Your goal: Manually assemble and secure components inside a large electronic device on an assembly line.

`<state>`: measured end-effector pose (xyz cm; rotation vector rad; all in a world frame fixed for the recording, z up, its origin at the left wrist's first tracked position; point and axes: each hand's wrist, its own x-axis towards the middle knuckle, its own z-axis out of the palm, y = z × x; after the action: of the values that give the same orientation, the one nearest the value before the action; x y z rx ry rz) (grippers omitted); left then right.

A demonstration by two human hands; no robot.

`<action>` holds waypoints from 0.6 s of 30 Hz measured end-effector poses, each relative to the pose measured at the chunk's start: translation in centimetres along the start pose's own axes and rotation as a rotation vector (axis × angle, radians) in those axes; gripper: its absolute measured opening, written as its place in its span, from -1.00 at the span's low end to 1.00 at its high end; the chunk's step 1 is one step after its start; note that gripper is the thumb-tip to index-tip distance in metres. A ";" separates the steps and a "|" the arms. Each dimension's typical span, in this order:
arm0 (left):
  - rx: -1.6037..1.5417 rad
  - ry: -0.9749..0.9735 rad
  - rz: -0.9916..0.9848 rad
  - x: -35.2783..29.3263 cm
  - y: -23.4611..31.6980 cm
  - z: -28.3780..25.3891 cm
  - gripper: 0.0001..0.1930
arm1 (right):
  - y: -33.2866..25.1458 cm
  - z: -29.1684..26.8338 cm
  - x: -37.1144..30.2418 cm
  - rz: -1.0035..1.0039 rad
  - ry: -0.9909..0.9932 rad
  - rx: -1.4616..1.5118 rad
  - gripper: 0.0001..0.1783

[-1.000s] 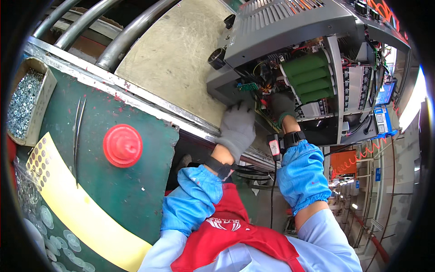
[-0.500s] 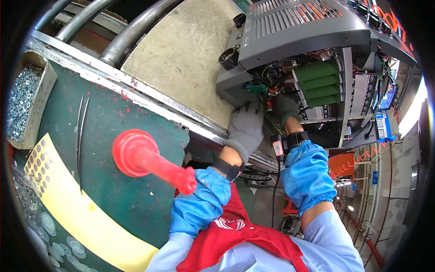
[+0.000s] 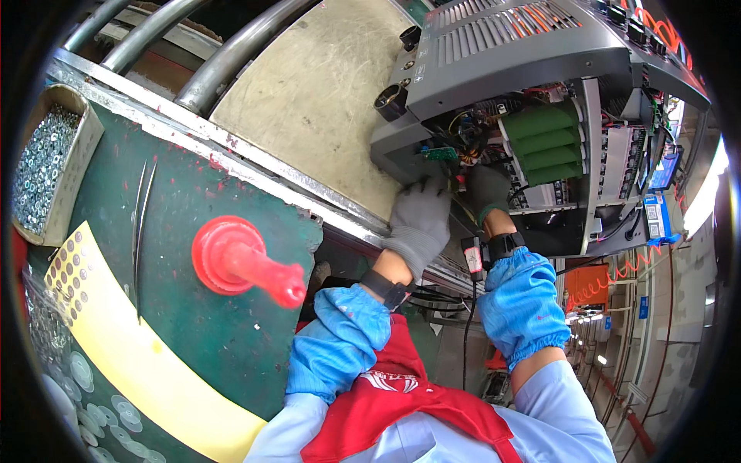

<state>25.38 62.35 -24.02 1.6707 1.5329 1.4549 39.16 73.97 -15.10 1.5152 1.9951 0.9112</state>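
A grey machine casing (image 3: pixel 509 58) with a vented top stands open on its near side, showing wiring, a small green circuit board (image 3: pixel 440 153) and green ribbed parts (image 3: pixel 543 142). My left hand (image 3: pixel 421 220), in a grey glove, is at the lower edge of the front panel. Its fingers are bent in together, and what they grip is hidden. Deeper inside, below the green board and beside the ribbed parts, is my gloved right hand (image 3: pixel 489 190); its fingers are out of sight among the parts. A black cable with a red-and-white block (image 3: pixel 472 258) hangs beside my right wrist.
The green bench (image 3: pixel 185 332) at left carries a red flanged post (image 3: pixel 231 255), tweezers (image 3: pixel 140 239), a yellow sticker strip (image 3: pixel 147 355) and a box of small metal washers (image 3: pixel 50 174). Clear discs (image 3: pixel 116 420) lie at lower left. Metal rollers (image 3: pixel 231 62) line the far side.
The view has shifted slightly, so the bench things sit a little differently in it. Both hands stay at the same places on the machine, with barely any movement.
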 end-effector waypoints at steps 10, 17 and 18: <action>0.017 -0.066 0.014 0.3 -0.2 -0.2 -0.67 | 1.3 1.4 1.0 -0.057 -0.018 0.012 -0.65; 0.026 -0.015 0.032 0.2 -0.3 0.1 -0.66 | 0.9 1.7 0.9 -0.066 -0.022 -0.023 -0.82; 0.029 -0.009 0.032 0.2 -0.3 0.2 -0.66 | 0.8 1.7 0.9 -0.069 -0.018 -0.051 -0.80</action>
<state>25.40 62.65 -24.24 1.7243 1.5360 1.4456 40.63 75.32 -15.61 1.4129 1.9835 0.9095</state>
